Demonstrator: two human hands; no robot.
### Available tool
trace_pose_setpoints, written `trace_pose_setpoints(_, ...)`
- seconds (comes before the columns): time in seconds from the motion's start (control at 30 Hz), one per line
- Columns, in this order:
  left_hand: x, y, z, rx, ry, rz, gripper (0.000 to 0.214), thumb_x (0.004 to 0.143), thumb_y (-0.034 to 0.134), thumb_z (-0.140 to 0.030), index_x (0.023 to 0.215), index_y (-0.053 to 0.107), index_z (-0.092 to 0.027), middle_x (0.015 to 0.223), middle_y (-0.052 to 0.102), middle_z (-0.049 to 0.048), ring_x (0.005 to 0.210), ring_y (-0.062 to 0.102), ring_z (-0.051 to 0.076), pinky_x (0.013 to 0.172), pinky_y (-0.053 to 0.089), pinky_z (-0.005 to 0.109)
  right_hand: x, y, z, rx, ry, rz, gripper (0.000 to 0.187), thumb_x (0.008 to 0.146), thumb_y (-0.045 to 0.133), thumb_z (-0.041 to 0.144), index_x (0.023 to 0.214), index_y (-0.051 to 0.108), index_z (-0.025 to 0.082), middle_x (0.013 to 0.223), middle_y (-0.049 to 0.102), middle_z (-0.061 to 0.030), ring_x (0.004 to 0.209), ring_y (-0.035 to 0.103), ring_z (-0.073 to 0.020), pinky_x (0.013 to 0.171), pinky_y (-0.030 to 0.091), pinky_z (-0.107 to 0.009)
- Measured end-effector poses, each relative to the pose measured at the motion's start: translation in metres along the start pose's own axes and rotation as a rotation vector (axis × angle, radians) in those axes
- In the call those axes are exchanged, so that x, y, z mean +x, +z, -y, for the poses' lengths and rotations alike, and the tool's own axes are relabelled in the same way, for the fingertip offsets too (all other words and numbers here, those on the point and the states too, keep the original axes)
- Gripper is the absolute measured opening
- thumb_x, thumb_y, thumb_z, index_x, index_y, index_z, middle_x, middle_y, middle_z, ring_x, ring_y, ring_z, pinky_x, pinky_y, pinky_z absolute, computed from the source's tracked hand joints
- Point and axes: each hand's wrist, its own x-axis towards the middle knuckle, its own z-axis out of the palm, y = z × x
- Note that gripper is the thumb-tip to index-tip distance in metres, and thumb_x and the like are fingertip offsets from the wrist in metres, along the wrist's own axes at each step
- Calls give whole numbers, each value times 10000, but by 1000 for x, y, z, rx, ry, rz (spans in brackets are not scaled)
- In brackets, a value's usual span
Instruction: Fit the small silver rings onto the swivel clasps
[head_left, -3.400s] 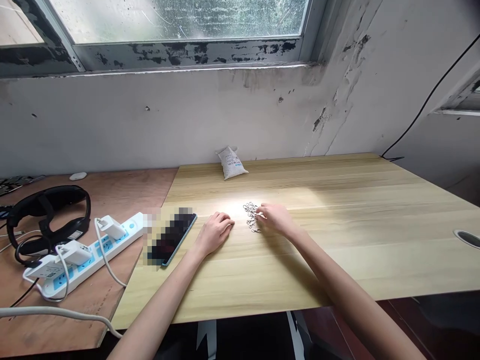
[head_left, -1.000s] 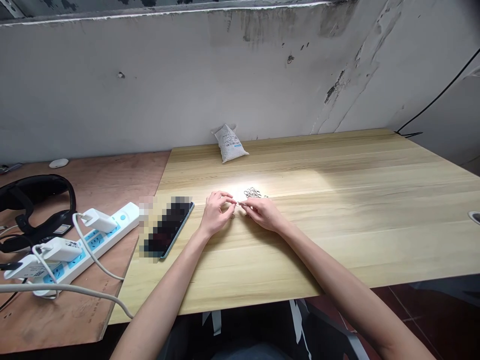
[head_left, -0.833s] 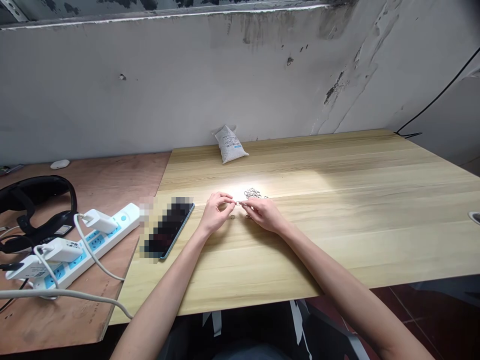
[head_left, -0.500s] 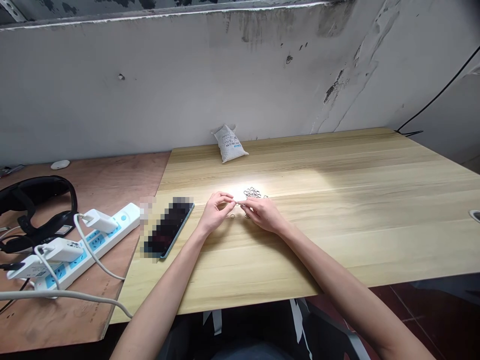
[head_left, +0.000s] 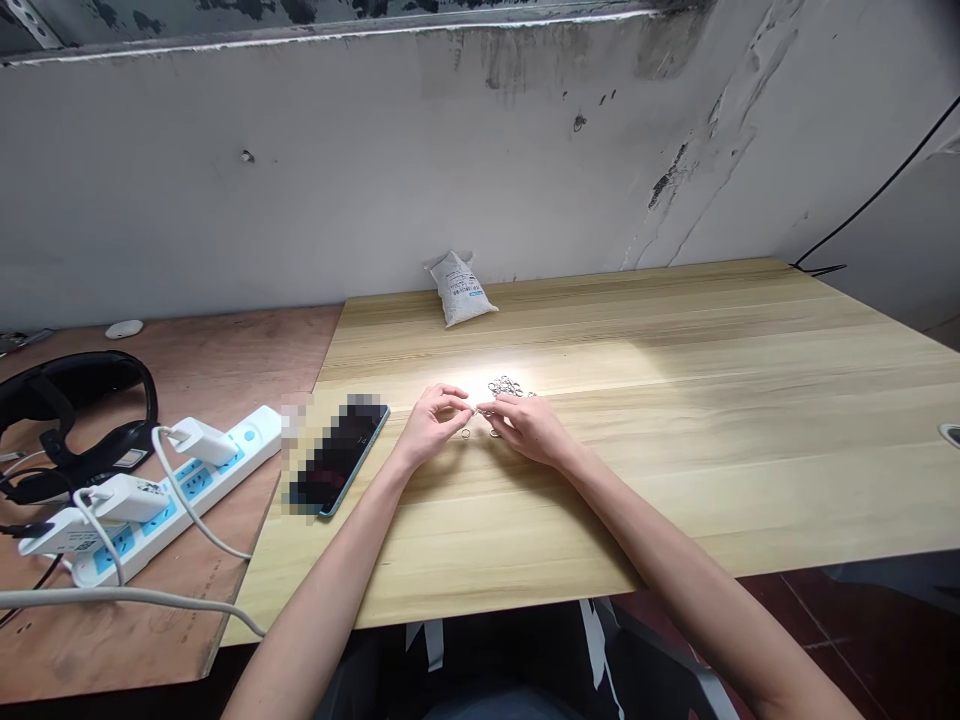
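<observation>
My left hand (head_left: 435,425) and my right hand (head_left: 525,425) meet fingertip to fingertip over the pale wooden table (head_left: 712,450). Both are closed in a pinch on a small metal ring (head_left: 478,411), which the fingers partly cover. Just beyond my right hand lies a little heap of metal rings (head_left: 505,386), its near side hidden by the fingers. One loose ring (head_left: 466,434) rests on the table below my left fingertips. Another ring (head_left: 494,433) shows beside my right thumb.
A phone (head_left: 345,460) lies left of my left forearm. Further left, a power strip (head_left: 251,430) with chargers and cables sits on a reddish board, by a black headset (head_left: 82,370). A filled plastic bag (head_left: 461,290) stands near the wall.
My hands stay almost in place, with only a slight shift of the fingertips around the ring. The whole view has moved very slightly.
</observation>
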Motion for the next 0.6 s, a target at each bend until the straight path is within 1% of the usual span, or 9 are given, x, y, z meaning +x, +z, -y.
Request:
trace_pose_setpoints(0.13,-1,-2,-1,10,8,-6,95,798,694,-302,789,738,-219,1090,615,97,1059,604,218,843,556,361,0,-2,3,106,11,9,232,925,516,265,1066,698,233,768,649,-15,561,479,-96,551,307,-233)
trace_pose_setpoints(0.33,-2,-3,-2,151,86,-18,65,799,686,-278,785,730,-233,1105,617,76,1102,580,219,997,477,428,2,-2,7,176,38,0,239,917,552,373,983,717,211,732,634,-8,526,459,-85,536,323,-228)
trace_pose_setpoints(0.5,-3,1,3,300,201,-26,36,785,681,-211,765,703,-233,1098,606,55,1103,561,219,992,455,416,2,2,6,172,68,-11,245,928,550,382,951,728,215,714,630,-8,542,467,-91,550,337,-228)
trace_pose_setpoints(0.6,-3,3,3,341,248,-28,58,784,668,-179,760,686,-229,1090,607,49,1098,558,213,987,442,399,2,4,5,171,70,4,241,938,535,361,978,728,221,727,638,-11,552,475,-93,559,342,-228)
